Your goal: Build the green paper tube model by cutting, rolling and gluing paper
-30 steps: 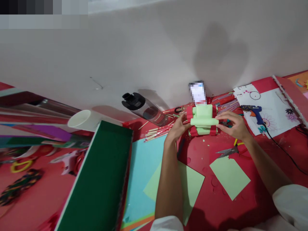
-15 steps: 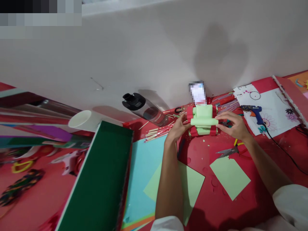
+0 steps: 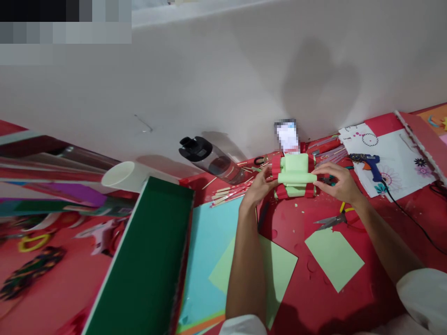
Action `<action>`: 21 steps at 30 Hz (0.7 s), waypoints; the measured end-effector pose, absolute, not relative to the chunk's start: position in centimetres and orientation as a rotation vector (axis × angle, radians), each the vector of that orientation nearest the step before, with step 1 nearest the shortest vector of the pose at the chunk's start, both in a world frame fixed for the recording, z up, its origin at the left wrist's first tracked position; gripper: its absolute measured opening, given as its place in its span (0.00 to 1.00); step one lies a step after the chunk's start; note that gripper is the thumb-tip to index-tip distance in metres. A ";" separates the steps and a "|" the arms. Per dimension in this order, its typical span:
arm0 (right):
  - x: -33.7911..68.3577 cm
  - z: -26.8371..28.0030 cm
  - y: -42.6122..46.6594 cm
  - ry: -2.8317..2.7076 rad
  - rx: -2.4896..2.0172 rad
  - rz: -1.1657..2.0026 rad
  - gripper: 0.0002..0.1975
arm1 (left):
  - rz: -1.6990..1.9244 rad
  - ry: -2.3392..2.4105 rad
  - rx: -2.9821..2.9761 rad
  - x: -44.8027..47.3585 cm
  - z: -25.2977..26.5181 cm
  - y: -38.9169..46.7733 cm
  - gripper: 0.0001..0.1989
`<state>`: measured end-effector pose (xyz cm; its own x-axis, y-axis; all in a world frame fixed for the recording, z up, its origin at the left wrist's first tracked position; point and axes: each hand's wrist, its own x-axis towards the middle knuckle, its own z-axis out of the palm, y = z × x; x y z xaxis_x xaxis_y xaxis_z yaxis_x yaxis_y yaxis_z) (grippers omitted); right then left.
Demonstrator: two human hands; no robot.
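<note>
Left grip (image 3: pixel 256 187) curls part-closed round the left side of the red-and-green model (image 3: pixel 296 163), thumb at the roll's end — right grip (image 3: pixel 337 182) pinches the green roll (image 3: pixel 296 178) by its right end, fingertips nearly together. Both pieces are over the counter (image 3: pixel 314 298). From the roll, the phone (image 3: pixel 288 136) is at 12 o'clock, glue gun (image 3: pixel 373 165) at 3, scissors (image 3: pixel 338 218) between 4 and 5, green card (image 3: pixel 335 258) at 5, bottle (image 3: pixel 220 164) at 9.
</note>
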<state>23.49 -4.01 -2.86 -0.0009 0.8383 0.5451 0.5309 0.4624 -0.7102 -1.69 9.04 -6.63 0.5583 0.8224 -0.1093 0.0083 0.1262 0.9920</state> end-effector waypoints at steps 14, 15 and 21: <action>24.6 -3.8 -3.7 -1.592 -1.346 0.622 0.33 | 0.408 1.061 1.198 -1.8 -5.1 8.0 0.33; 24.7 -4.1 -3.6 -1.584 -1.358 0.624 0.34 | 0.385 1.066 1.231 -1.7 -4.9 8.0 0.32; 24.5 -4.3 -3.5 -1.621 -1.359 0.605 0.34 | 0.222 1.183 1.521 -3.0 -3.9 8.5 0.36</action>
<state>24.55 -3.47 -4.27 0.0173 0.9452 0.3260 0.5007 0.2740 -0.8211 -3.00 8.51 -3.89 0.4762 0.7576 -0.4463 0.5438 0.1451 0.8266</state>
